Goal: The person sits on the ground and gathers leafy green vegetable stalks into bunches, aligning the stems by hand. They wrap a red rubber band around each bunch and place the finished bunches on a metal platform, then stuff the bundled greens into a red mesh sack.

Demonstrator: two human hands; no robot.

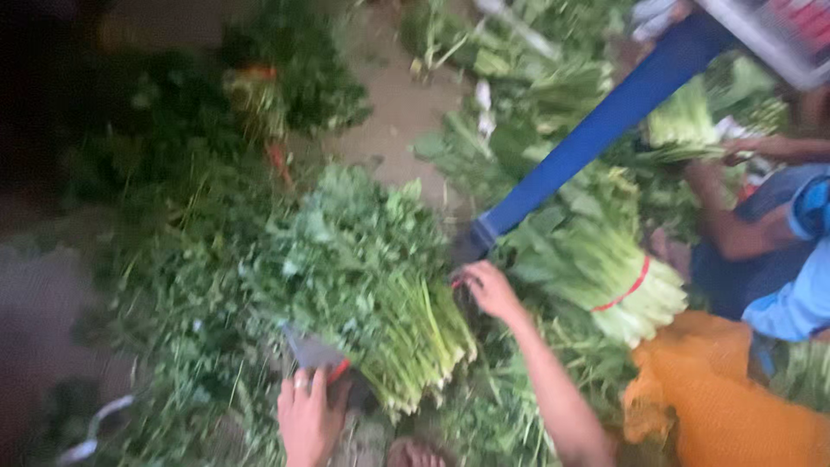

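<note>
A big bunch of leafy green herbs [363, 259] with pale cut stems lies on the ground in front of me, stems pointing toward the lower right. My left hand [307, 419], a ring on one finger, grips a knife [313, 353] with a grey blade and red handle at the bunch's lower left edge. My right hand [488, 290] rests at the stem end of the bunch, fingers curled near a red band; whether it grips anything is unclear in the blur.
Another tied bunch of greens [605, 268] with a red band lies to the right. A blue bar [596, 130] slants across the upper right. Another person in blue clothing [795, 277] sits at right beside an orange mesh sack [718, 398]. Loose greens cover the dirt ground [398, 104].
</note>
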